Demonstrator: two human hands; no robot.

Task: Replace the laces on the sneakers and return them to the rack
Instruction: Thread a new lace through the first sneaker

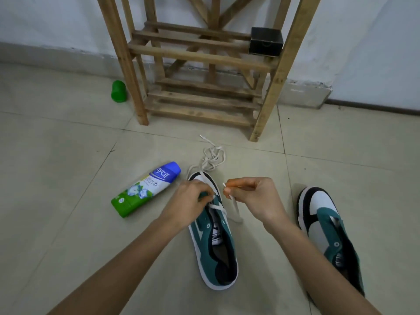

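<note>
The right hand (254, 196) pinched the white flat lace (236, 211) just right of the teal-and-white sneaker (218, 253), gripped by the left hand (188, 198).

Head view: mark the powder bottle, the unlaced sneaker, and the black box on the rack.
powder bottle (145, 189), head view, on its label.
unlaced sneaker (318, 201), head view, on its white toe.
black box (266, 42), head view, on its front face.
</note>
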